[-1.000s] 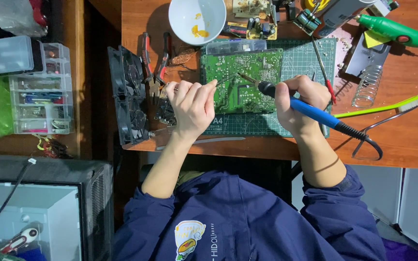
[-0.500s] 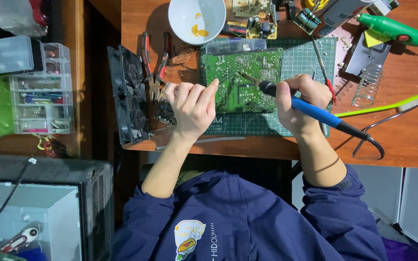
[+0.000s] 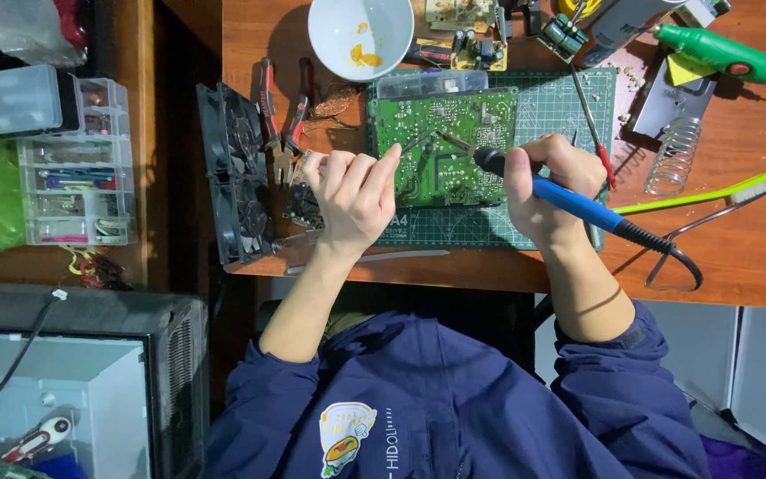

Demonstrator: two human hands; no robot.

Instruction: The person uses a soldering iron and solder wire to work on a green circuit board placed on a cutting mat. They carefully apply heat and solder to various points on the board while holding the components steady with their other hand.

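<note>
A green circuit board (image 3: 454, 146) lies on a green cutting mat (image 3: 543, 115) on the wooden desk (image 3: 755, 239). My right hand (image 3: 547, 191) grips a blue-handled soldering iron (image 3: 578, 202), and the iron's tip rests on the middle of the board. My left hand (image 3: 356, 191) sits at the board's left edge. Its fingers pinch a thin solder wire (image 3: 418, 142) that reaches toward the iron's tip.
A white bowl (image 3: 361, 35), red-handled pliers (image 3: 281, 106) and a black fan unit (image 3: 232, 177) lie at the left. A green hot-glue gun (image 3: 720, 53), a coil stand (image 3: 671, 155), a green toothbrush (image 3: 693, 195) and small circuit boards lie at the right and back. Clear parts drawers (image 3: 73, 177) stand far left.
</note>
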